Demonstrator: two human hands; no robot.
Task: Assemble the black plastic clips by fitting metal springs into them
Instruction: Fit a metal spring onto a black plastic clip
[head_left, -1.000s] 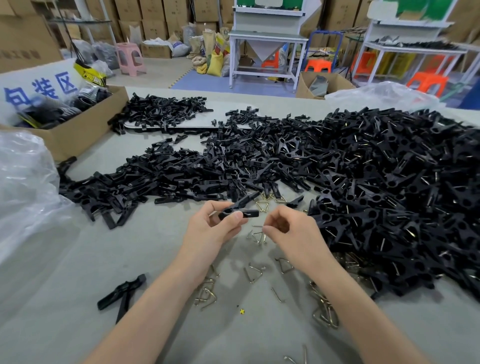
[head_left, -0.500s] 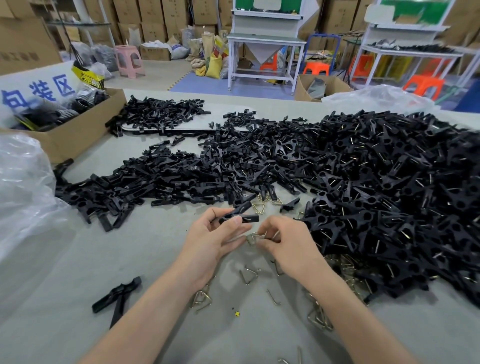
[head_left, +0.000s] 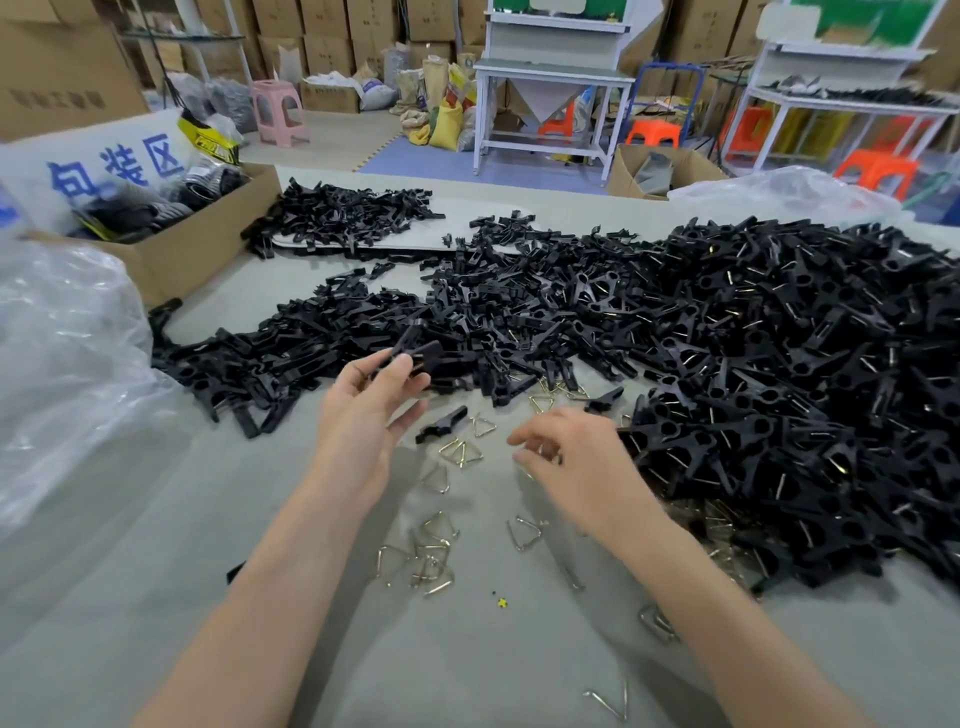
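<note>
My left hand (head_left: 369, 410) is raised above the grey table (head_left: 156, 597) and pinches black clip halves (head_left: 418, 351) between thumb and fingertips. My right hand (head_left: 571, 462) hovers low to the right, its fingers curled, with a glint of a metal spring (head_left: 544, 450) between them. One loose black clip half (head_left: 441, 423) lies on the table between my hands. Triangular metal springs (head_left: 460, 452) are scattered beneath and in front of my hands, with more springs (head_left: 434, 564) closer to me.
A large heap of black clips (head_left: 779, 389) fills the right side. A flatter spread of clip halves (head_left: 291, 358) lies to the left. A cardboard box (head_left: 202, 249) and a clear plastic bag (head_left: 62, 364) stand at the left. Another bag (head_left: 779, 192) lies far right.
My left hand has lifted up and to the left with the clip halves. My right hand has risen from the springs and moved apart from the left. The view has tilted down slightly.
</note>
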